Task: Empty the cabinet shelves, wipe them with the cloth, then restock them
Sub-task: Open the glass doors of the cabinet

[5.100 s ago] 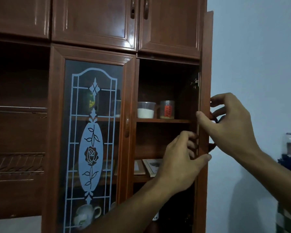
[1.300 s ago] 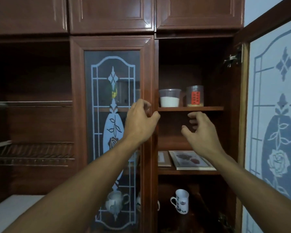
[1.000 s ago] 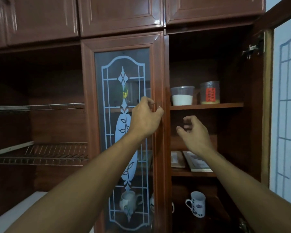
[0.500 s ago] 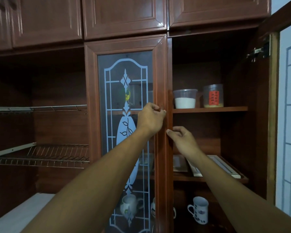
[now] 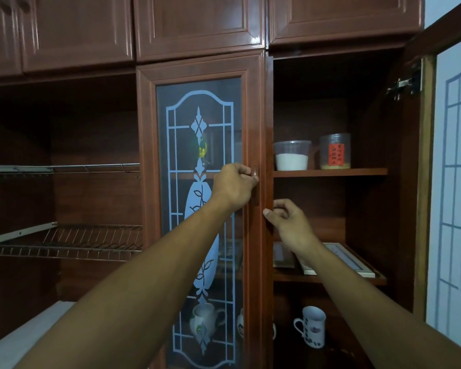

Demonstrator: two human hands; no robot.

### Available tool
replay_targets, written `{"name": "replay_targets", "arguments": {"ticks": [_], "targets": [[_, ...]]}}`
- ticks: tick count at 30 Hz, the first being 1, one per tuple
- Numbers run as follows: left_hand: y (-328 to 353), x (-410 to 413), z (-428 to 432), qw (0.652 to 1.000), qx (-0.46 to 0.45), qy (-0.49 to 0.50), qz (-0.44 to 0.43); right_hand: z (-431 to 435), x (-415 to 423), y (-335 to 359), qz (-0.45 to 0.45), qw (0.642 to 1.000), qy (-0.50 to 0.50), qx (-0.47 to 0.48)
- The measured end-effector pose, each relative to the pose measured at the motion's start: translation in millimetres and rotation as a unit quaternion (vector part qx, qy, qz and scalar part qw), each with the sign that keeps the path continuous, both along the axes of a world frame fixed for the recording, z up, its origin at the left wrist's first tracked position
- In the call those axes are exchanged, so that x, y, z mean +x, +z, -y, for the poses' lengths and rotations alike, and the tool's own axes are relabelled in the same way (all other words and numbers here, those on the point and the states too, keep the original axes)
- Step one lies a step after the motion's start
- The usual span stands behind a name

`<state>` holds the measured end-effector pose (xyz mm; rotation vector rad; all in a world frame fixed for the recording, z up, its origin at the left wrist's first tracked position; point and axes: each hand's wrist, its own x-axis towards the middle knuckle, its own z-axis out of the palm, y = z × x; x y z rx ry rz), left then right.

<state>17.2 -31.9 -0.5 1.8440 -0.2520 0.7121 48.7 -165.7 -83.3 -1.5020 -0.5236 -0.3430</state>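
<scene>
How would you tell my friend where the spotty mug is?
Look in the open right half of the cabinet. On the bottom level stands a white mug with dark spots. The other mugs sit left of it, behind the glass door.

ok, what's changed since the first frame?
The right door swung wide open and both hands let it go. The left hand moved to the handle of the left door and grips it; the right hand came to that door's edge, grip unclear. Left door still shut; tub, jar, mug unmoved.
</scene>
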Motion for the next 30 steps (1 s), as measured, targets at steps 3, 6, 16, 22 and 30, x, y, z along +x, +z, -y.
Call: {"name": "replay_targets", "arguments": {"ticks": [3, 6, 16, 22, 30], "targets": [[0.3, -7.8, -2.9, 1.0, 0.005, -0.01, 0.002, -0.9, -6.4, -0.9, 0.001, 1.0, 0.004, 0.003], [-0.1, -17.1, -8.2, 1.0, 0.011, -0.016, 0.0, -3.0, -12.8, -2.8, 0.002, 1.0, 0.002, 0.008], [2.5, -50.7, -20.3, 0.999, 0.033, -0.005, 0.012, -7.8, -51.1, -3.5, 0.014, 1.0, 0.018, 0.006], [2.6, -77.5, -37.9, 0.999, 0.045, 0.003, 0.016, -12.4, -80.4, -1.1, 0.006, 0.998, 0.055, 0.008], [2.2, -113.0, -64.1, 0.997, 0.071, -0.012, 0.018, -21.8, -105.5, 1.9, -0.022, 0.991, 0.135, -0.003]]}}
